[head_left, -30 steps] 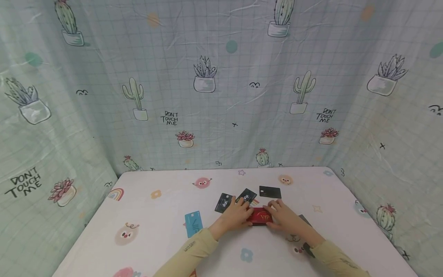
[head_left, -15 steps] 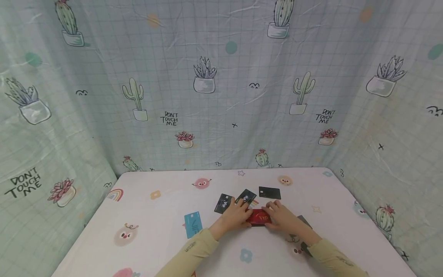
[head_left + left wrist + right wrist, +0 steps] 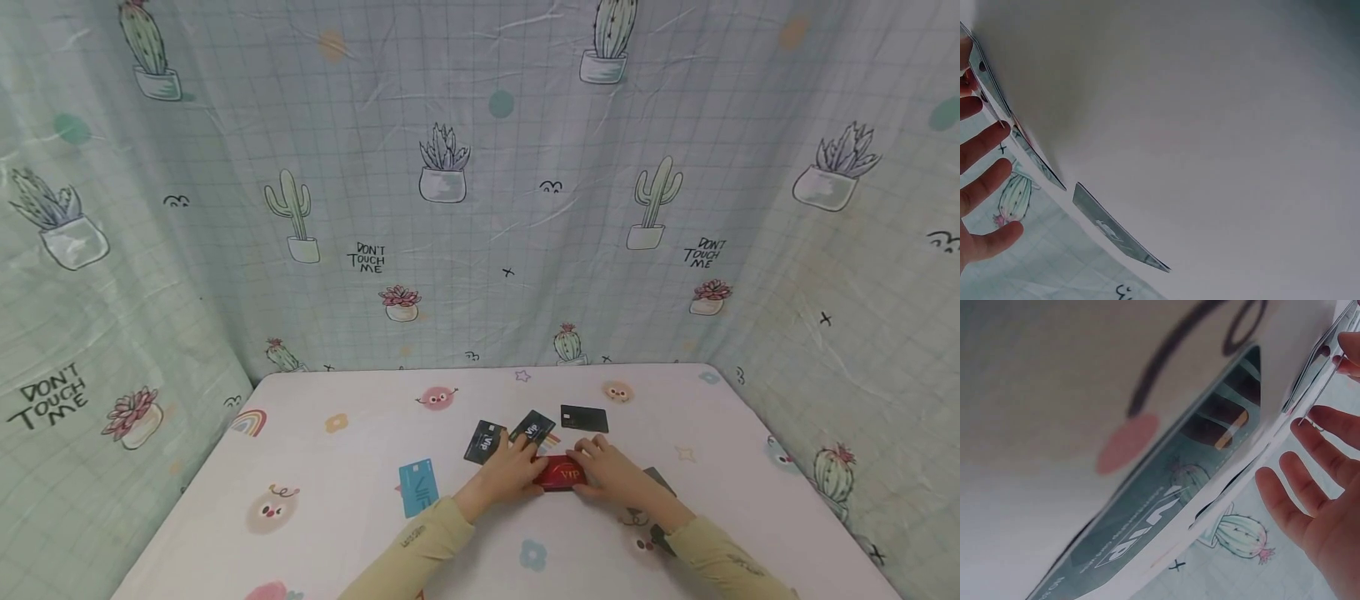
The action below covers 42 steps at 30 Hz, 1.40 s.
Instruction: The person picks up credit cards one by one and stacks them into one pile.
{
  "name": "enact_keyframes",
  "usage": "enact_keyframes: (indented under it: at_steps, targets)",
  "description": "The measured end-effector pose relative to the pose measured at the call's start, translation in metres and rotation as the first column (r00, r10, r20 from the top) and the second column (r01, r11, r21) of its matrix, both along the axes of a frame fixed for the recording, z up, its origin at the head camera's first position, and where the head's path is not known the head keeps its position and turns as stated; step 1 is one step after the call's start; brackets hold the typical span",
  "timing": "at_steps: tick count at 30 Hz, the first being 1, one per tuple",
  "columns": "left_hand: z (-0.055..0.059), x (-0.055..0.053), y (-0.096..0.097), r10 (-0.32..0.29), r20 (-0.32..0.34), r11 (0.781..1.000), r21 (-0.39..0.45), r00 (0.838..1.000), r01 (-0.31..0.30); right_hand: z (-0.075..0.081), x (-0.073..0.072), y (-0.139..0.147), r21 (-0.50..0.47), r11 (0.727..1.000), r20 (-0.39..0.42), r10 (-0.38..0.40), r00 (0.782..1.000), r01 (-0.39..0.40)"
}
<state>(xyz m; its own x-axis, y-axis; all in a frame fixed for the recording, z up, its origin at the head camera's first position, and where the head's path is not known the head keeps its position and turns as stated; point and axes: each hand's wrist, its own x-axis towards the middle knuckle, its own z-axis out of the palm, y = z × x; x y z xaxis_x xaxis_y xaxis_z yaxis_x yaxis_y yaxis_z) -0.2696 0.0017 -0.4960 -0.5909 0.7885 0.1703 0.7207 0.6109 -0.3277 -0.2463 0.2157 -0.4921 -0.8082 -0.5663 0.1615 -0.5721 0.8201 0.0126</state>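
The red card [image 3: 561,473] is in front of the black card [image 3: 584,418], its long side going left to right. Its letter tops point toward the black card. It is shiny, with gold writing that only the head view shows. The left hand [image 3: 512,468] and right hand [image 3: 611,473] pinch its ends. The right wrist view shows a dark card [image 3: 1141,519] up close.

From my end I make out a small cloth-walled booth [image 3: 375,108]; whether it stands in a home or a lab, I cannot tell. Straight beyond the grip of the left hand [image 3: 506,471] and right hand [image 3: 611,477] hangs a wrinkled, gridded backdrop [image 3: 480,233] printed with potted cacti and "DON'T TOUCH ME". Matching side sheets [image 3: 847,275] flank the grip, and beneath it I see a white tabletop [image 3: 345,475] with cartoon prints.
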Motion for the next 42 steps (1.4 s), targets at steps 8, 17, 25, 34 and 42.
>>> enact_keyframes:
  at_steps: [8,17,25,34,42]
  targets:
    - [-0.0014,0.0007,0.0004,0.006,0.020,1.000,0.003,1.000,-0.006,-0.0015,-0.0007,0.0001,0.017,1.000,0.028,-0.008,1.000,0.007]
    - [-0.0012,0.0010,0.0004,0.013,0.048,1.000,0.002,0.999,-0.013,-0.0053,-0.0020,0.0014,0.020,1.000,0.027,0.007,1.000,-0.007]
    - [-0.0050,-0.0017,-0.0003,-0.001,0.053,1.000,0.017,0.999,0.000,-0.0056,-0.0011,0.0021,0.026,1.000,0.001,0.016,1.000,-0.016]
    - [-0.0055,-0.0007,0.0004,0.008,0.066,1.000,0.016,0.998,-0.009,-0.0035,0.0002,0.0011,0.010,1.000,0.040,0.011,0.999,-0.011]
    - [-0.0045,0.0012,0.0006,0.003,0.064,1.000,0.029,0.998,-0.005,-0.0046,-0.0001,-0.0004,0.022,1.000,0.052,-0.019,0.998,0.017]
